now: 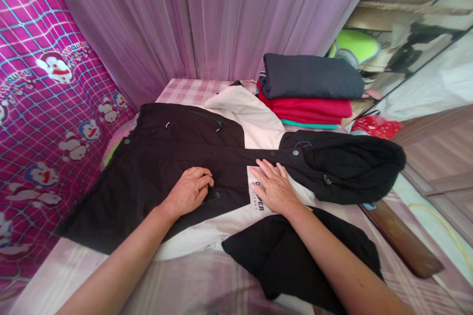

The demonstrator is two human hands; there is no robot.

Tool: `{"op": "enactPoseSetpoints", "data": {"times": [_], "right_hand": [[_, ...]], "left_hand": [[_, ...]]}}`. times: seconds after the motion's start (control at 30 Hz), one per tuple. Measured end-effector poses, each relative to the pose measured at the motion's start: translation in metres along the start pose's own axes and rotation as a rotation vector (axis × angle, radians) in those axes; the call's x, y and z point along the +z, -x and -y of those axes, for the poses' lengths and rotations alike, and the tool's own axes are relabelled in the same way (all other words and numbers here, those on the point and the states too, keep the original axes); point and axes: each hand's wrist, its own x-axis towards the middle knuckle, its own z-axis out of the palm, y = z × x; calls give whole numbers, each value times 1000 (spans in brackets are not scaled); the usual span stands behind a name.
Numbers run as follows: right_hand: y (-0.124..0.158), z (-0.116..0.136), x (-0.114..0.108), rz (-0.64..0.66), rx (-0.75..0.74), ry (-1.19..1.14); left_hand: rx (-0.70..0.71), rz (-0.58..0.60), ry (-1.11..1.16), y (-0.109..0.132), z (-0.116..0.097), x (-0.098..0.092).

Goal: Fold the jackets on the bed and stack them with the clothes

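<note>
A black and white hooded jacket (148, 177) is spread front up, its hem at the left and its black hood (354, 162) at the right. My left hand (190, 189) rests on the black lower front beside a zipped pocket, fingers loosely bent and holding nothing. On the white chest panel with printed letters lies my right hand (275, 184), flat with fingers spread, close to the snap placket. One black sleeve (295, 251) is folded toward me and passes under my right forearm. The far white sleeve (254, 113) is bent away toward the back.
A plaid cloth (185, 285) covers the surface under the jacket. Folded clothes (310, 78), dark grey over red and teal, are stacked at the back right. A brown long object (402, 241) lies at the right edge. Purple curtains (221, 19) and a pink patterned cloth (48, 123) hang around.
</note>
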Motion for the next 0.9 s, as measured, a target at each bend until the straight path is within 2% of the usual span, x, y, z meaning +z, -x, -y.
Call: {"op": "enactPoseSetpoints", "data": {"times": [0.1, 0.2, 0.3, 0.37, 0.47, 0.53, 0.63, 0.9], "right_hand": [[-1, -3, -5, 22, 9, -11], [-11, -2, -25, 86, 0, -49], [-32, 14, -49, 110, -31, -118], [-48, 31, -56, 104, -63, -176], [-65, 57, -48, 125, -126, -271], [-69, 67, -36, 129, -102, -328], [-69, 72, -22, 107, -10, -369], [-71, 78, -16, 95, 125, -250]], "left_hand": [[34, 29, 33, 15, 7, -2], [60, 63, 8, 28, 13, -2], [76, 73, -4, 33, 15, 0], [84, 77, -2, 33, 15, 1], [80, 91, 3, 32, 14, 1], [76, 97, 5, 32, 13, 0], [76, 100, 12, 32, 13, 0], [66, 104, 14, 32, 12, -1]]}}
